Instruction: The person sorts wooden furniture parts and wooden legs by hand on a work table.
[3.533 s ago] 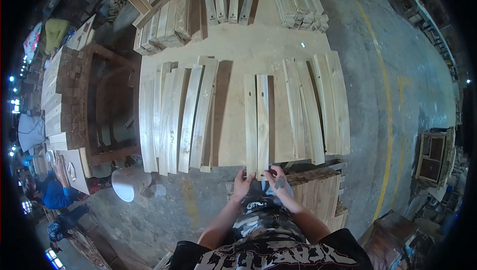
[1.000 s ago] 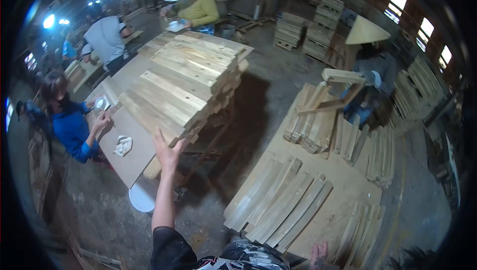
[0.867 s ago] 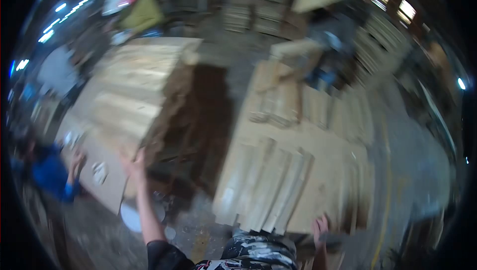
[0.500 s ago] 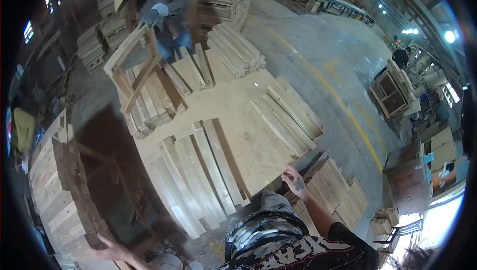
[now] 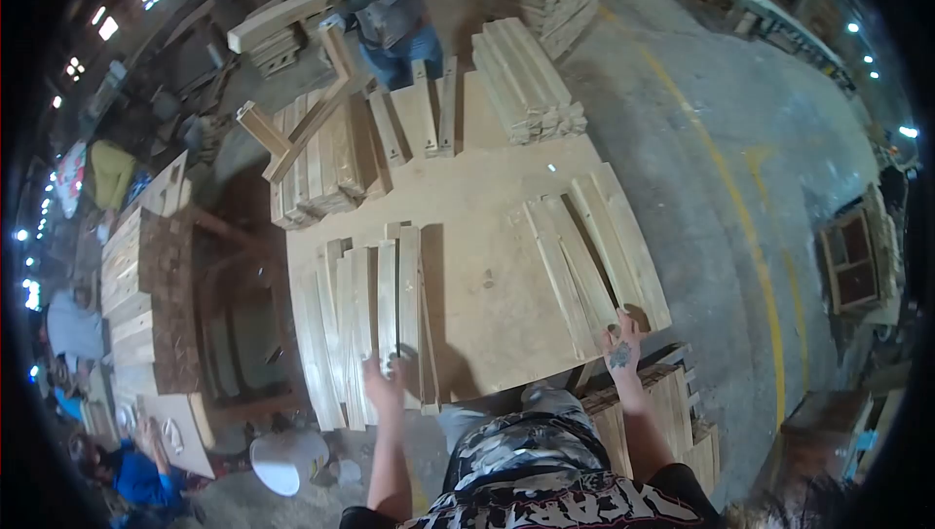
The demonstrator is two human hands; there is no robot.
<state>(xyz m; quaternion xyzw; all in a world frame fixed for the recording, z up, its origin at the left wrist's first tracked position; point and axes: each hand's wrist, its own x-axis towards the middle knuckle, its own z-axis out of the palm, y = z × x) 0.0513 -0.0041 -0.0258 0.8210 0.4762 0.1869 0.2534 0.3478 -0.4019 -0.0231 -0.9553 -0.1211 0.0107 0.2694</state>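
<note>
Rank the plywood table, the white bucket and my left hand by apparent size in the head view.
1. Table, by far the largest.
2. Bucket.
3. Left hand, smallest, though it sits nearer the camera than the bucket.

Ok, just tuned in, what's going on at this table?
A person stands at a plywood worktable covered in wooden slats. Their left hand reaches over the near ends of the left slat group; their right hand rests at the near end of the right slat group. Across the table, another person handles a wooden frame.
</note>
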